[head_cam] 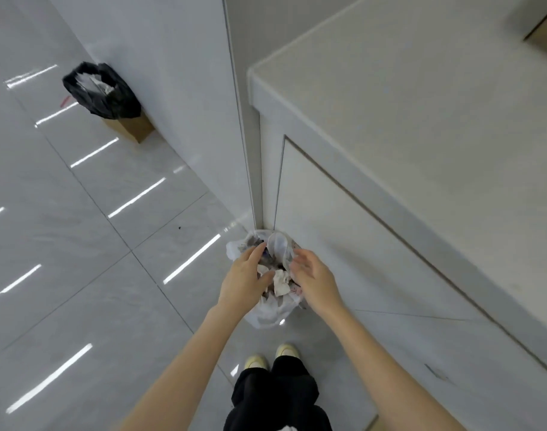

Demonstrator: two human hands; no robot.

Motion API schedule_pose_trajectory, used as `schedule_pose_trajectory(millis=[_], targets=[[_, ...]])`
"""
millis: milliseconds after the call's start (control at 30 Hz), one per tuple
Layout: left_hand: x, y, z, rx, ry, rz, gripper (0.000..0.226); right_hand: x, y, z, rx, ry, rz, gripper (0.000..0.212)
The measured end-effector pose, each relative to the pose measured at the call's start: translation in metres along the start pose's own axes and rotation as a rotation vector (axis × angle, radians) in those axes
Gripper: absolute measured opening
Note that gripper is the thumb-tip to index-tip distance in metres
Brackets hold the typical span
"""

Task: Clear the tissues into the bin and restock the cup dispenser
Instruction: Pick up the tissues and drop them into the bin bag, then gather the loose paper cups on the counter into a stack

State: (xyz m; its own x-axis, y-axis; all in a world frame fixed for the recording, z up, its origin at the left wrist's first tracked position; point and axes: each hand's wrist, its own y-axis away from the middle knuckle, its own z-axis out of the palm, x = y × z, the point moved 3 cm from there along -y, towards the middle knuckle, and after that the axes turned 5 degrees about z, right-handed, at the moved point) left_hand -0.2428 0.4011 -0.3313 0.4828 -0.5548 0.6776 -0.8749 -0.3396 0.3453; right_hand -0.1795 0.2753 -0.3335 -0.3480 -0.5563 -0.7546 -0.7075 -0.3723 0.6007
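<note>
Both open: left hand (245, 276) and right hand (312, 272) over the bin (266, 318) beside the counter (297, 119) corner.

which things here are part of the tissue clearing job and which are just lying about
In the job: left hand, right hand, crumpled tissues, white-lined bin.

Lying about: black-bagged bin by the wall, counter, cabinet door.

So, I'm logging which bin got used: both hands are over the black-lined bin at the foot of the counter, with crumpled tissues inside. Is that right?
Not quite. The head view shows the left hand and right hand over the white-lined bin at the foot of the counter, crumpled tissues inside. The black-lined bin stands apart by the wall.
</note>
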Motion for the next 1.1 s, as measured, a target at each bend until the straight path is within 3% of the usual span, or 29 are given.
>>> schedule_pose_trajectory(millis=[267, 533, 800, 1100], targets=[[0.13, 0.05, -0.1, 0.065, -0.012, 0.202, 0.039, -0.114, 0.112, -0.057, 0.062, -0.017, -0.15, 0.027], [0.288, 0.077, -0.169, 0.137, 0.079, 0.508, 0.032, -0.213, 0.202, -0.152, 0.336, -0.224, -0.356, 0.022], [0.433, 0.088, -0.144, -0.005, 0.236, 0.754, 0.04, -0.241, 0.267, -0.271, 0.632, -0.303, -0.529, 0.029], [0.549, 0.069, -0.07, -0.108, 0.259, 0.887, 0.063, -0.211, 0.293, -0.41, 0.82, -0.301, -0.536, 0.04]])
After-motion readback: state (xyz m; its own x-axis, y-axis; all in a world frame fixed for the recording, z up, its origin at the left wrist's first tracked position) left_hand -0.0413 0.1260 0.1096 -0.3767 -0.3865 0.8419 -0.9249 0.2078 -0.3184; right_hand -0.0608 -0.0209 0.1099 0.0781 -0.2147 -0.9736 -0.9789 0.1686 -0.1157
